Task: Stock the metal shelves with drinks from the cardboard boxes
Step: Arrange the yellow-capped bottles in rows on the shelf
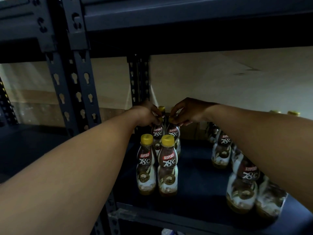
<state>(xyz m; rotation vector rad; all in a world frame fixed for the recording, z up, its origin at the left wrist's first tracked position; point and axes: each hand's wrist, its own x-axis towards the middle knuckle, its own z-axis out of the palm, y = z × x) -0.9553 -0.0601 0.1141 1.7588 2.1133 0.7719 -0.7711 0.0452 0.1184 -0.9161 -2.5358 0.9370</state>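
Observation:
Both my arms reach into the dark metal shelf [194, 168]. My left hand [147, 114] grips the yellow cap of a Kopiko coffee bottle [157, 134] standing on the shelf. Beside it, my right hand [188, 111] pinches the cap of a second bottle [173, 133]. Two more bottles [146, 164] [168, 167] with yellow caps stand in front of those, nearer to me. One more cap [161, 109] shows behind my hands.
A row of the same bottles [243, 185] runs along the right side of the shelf, partly hidden by my right forearm. Perforated uprights [74, 92] stand at left, a rear post [138, 78] behind. The upper shelf [186, 19] hangs low overhead.

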